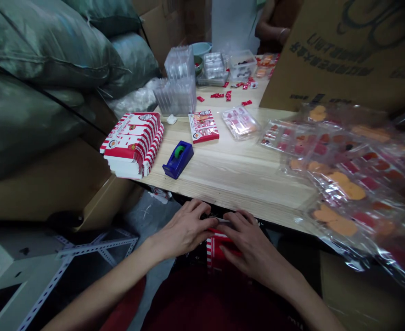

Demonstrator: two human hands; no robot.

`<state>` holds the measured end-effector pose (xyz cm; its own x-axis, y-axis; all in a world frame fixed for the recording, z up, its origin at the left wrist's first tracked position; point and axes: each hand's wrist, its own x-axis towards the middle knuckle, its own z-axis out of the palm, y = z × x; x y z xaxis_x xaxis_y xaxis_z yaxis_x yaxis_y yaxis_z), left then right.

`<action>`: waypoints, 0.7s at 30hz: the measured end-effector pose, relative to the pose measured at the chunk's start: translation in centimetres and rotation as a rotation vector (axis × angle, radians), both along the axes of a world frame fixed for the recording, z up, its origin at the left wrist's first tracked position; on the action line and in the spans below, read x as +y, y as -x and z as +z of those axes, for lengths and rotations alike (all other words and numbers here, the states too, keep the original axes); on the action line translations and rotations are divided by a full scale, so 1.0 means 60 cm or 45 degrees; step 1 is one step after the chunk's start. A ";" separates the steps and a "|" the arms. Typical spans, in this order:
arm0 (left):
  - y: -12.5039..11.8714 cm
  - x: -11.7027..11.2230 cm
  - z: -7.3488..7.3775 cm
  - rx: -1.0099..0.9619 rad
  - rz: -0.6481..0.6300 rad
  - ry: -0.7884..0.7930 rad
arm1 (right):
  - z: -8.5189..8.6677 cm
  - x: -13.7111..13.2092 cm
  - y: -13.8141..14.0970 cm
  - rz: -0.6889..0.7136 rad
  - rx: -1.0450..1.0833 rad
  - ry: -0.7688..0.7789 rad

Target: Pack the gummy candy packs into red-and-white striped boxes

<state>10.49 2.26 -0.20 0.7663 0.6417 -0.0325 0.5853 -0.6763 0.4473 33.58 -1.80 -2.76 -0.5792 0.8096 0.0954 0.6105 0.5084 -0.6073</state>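
Wooden table (pixel 230 170), bulging sacks (pixel 61 46) nearby; left fingers (pixel 205 224), right fingers (pixel 236 222) half-curled, holding striped box (pixel 217 255).

One bare left hand (pixel 185 225), one right hand (pixel 245 236) and one red-and-white striped paper box (pixel 216 248) are by the pale wooden tabletop (pixel 244 172). Up on it are one blue plastic tape holder (pixel 181 165), one green tape roll (pixel 179 151), one lone striped box (pixel 204 126), one tall striped stack (pixel 130 140).
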 end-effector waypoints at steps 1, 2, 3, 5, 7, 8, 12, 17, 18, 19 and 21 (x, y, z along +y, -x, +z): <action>-0.001 0.003 -0.007 -0.018 -0.014 -0.007 | 0.001 0.001 -0.006 -0.003 0.034 0.017; 0.000 0.006 -0.015 -0.058 -0.014 0.003 | 0.001 0.003 -0.014 -0.009 0.080 0.046; 0.001 0.007 -0.023 -0.117 -0.001 0.043 | 0.000 0.004 -0.024 -0.036 0.148 0.077; 0.004 0.003 -0.039 -0.272 0.058 0.208 | -0.008 0.003 -0.046 -0.215 0.345 0.153; 0.004 -0.009 -0.059 -0.452 0.173 0.380 | -0.023 -0.003 -0.063 -0.543 0.603 0.280; 0.002 -0.017 -0.071 -0.537 0.250 0.431 | -0.034 -0.008 -0.067 -0.719 0.757 0.384; -0.023 -0.053 -0.115 -0.787 0.570 0.501 | -0.072 -0.027 -0.052 -1.023 1.392 1.001; -0.087 -0.066 -0.131 -1.363 1.026 0.849 | -0.071 -0.036 -0.022 -0.951 1.696 1.205; -0.097 -0.064 -0.129 -1.446 1.033 0.960 | -0.068 -0.038 -0.021 -0.955 1.706 1.197; -0.104 -0.061 -0.126 -1.489 1.019 1.064 | -0.064 -0.041 -0.022 -0.955 1.701 1.188; -0.110 -0.054 -0.123 -1.504 0.992 1.213 | -0.059 -0.049 -0.024 -0.937 1.659 1.179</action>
<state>17.07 -0.97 -7.56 0.1906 0.9394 -0.2849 -0.2985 0.3320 0.8948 35.00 -4.74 -6.29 -0.0295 0.8954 -0.4444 -0.5407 -0.3882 -0.7463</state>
